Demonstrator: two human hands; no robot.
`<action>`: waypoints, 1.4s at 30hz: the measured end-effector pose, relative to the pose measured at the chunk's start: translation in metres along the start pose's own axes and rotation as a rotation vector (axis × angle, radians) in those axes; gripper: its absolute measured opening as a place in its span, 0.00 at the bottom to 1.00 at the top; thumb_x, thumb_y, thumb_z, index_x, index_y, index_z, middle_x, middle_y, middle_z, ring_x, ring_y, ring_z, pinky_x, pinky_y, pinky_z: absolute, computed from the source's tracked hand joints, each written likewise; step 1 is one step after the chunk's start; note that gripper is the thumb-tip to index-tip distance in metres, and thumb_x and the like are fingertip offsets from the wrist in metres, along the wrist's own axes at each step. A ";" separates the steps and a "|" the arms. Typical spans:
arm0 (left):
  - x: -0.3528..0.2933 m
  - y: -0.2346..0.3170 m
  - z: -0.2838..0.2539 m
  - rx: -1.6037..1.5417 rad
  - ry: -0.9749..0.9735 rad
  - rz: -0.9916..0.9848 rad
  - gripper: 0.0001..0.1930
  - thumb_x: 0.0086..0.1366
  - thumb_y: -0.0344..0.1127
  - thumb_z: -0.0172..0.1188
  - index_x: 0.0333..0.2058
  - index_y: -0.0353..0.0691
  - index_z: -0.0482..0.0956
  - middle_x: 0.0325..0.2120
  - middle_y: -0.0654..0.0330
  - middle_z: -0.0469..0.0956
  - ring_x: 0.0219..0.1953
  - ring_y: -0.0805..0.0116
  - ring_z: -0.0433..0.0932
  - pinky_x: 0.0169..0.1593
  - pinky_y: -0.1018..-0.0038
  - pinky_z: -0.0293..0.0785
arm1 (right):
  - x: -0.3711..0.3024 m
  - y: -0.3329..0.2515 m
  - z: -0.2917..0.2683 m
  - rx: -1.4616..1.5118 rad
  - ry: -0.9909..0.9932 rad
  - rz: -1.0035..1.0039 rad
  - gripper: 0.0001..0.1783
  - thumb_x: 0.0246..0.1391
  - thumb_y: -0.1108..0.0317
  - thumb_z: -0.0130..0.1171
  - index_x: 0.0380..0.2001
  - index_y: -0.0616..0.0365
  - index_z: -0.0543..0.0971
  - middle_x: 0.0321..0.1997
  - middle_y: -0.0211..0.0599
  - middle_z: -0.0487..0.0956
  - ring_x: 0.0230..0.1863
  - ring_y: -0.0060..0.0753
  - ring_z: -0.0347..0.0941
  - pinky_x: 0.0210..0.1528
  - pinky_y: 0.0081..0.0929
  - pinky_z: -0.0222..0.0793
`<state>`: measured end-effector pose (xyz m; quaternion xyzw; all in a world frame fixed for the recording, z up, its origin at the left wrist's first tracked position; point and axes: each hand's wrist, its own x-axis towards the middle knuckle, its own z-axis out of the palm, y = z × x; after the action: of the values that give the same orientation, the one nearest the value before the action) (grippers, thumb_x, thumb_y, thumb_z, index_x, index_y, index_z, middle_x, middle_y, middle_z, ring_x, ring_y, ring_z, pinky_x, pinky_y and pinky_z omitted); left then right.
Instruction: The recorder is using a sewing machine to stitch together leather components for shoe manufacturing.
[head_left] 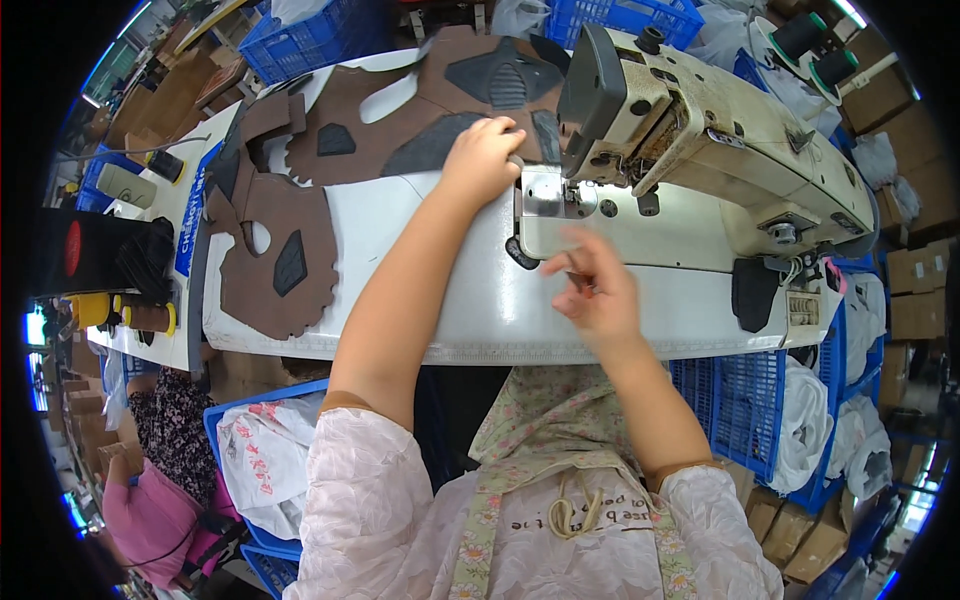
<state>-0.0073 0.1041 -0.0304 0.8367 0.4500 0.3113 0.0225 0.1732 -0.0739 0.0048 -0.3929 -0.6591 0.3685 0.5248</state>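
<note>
A large brown leather-like panel with black patches and cut-out holes spreads over the left and far part of the white sewing table. My left hand lies on its near edge, fingers curled and closed over the material, just left of the needle area of a cream sewing machine. In front of the machine's bed, above the tabletop, I hold up my right hand, smeared by motion. Its fingers are bent round a small dark object that is too blurred to name.
Blue crates stand behind the table, with another blue crate below its right side. Thread cones sit at the far right. A black piece lies near the right edge. A person in pink is at lower left.
</note>
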 end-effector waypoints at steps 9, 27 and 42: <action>0.002 -0.031 -0.010 -0.054 0.003 -0.100 0.25 0.49 0.28 0.54 0.49 0.37 0.79 0.55 0.53 0.73 0.59 0.53 0.69 0.63 0.64 0.63 | 0.048 0.011 0.054 0.855 0.065 0.799 0.20 0.69 0.54 0.42 0.52 0.59 0.67 0.35 0.39 0.75 0.20 0.19 0.61 0.23 0.18 0.58; 0.000 -0.037 -0.014 -0.251 0.134 -0.106 0.20 0.49 0.28 0.63 0.45 0.37 0.81 0.48 0.56 0.79 0.52 0.55 0.74 0.55 0.65 0.70 | 0.117 0.063 0.070 1.391 0.506 0.911 0.10 0.69 0.60 0.44 0.40 0.54 0.70 0.31 0.32 0.72 0.22 0.19 0.60 0.21 0.16 0.57; -0.002 -0.032 -0.018 -0.117 0.098 -0.056 0.28 0.45 0.23 0.54 0.50 0.40 0.79 0.54 0.54 0.74 0.56 0.54 0.71 0.59 0.65 0.67 | 0.089 0.047 0.055 1.438 0.430 1.006 0.13 0.69 0.58 0.44 0.44 0.55 0.71 0.27 0.29 0.71 0.20 0.17 0.58 0.18 0.17 0.54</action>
<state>-0.0413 0.1170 -0.0270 0.8049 0.4548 0.3767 0.0579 0.1125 0.0226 -0.0109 -0.2722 0.0921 0.7961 0.5326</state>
